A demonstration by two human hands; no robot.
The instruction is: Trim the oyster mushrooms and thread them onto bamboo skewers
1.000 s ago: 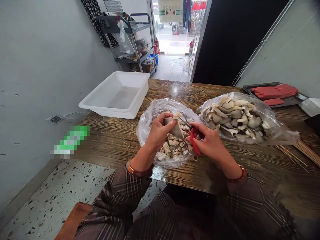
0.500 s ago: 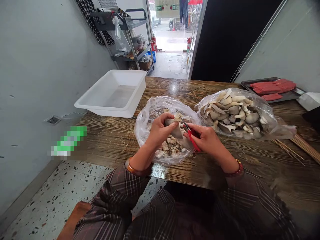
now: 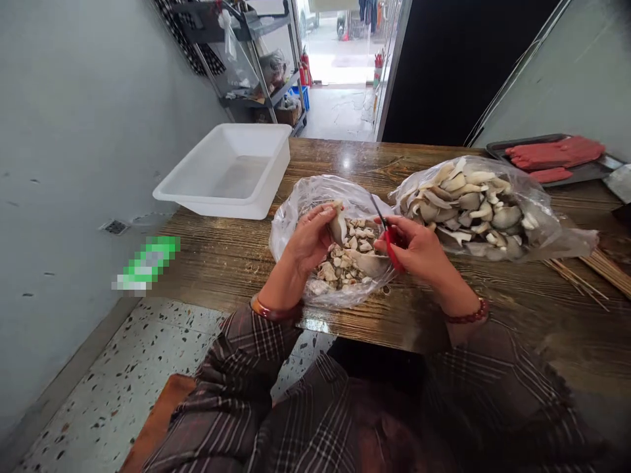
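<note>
Left hand (image 3: 308,238): closed in a pinch on one mushroom (image 3: 338,226), thumb and fingertips gathered at its upper end; the rest is left hanging bare, probably so that it can be reached by a blade.
Mushroom: held above the near bag, apart from the scissors.
Right hand (image 3: 418,244): wrapped round the red handles of the scissors (image 3: 393,249), with a firm hold suggested by the curled fingers.
Scissors: pointed up and away, beside the mushroom rather than on it; how far the blades are parted cannot be told at this angle.
Near bag (image 3: 323,184): set wide open under both hands, presumably so that whatever falls is caught off the table (image 3: 221,256).
Bits (image 3: 340,264): heaped inside the near bag, small and pale, with a larger grey piece (image 3: 367,263) lying over them by the right hand.
Far bag (image 3: 566,244): placed just beyond the right hand, its mouth spread toward the near bag, so whole mushrooms (image 3: 463,203) can be reached easily.
Tub (image 3: 224,207): stood at the left, well apart from the far bag, where elbow room seems to be left free.
</note>
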